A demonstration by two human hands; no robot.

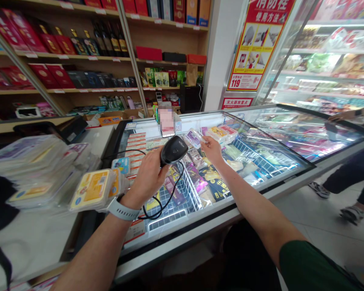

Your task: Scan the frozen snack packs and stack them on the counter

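My left hand (147,173) is wrapped round the handle of a black barcode scanner (174,150), its head tilted toward the right. A black cable (170,198) loops down from it over the freezer. Farther out, my right hand (211,149) pinches the edge of a clear plastic pack with a purple-and-white label (194,138). Both hands are above the glass-topped chest freezer (182,230), where bagged frozen foods lie in white wire baskets (191,182). A phone (166,121) with a blurred screen is near the freezer's far edge, beyond the scanner.
Yellow-labelled tubs (92,188) and stacked purple-labelled plastic boxes (27,151) fill the counter at left. Shelves (87,58) with bottles and gift boxes stand behind. A person's legs (348,178) show beside the freezer at right, with a hand (342,116) on its edge.
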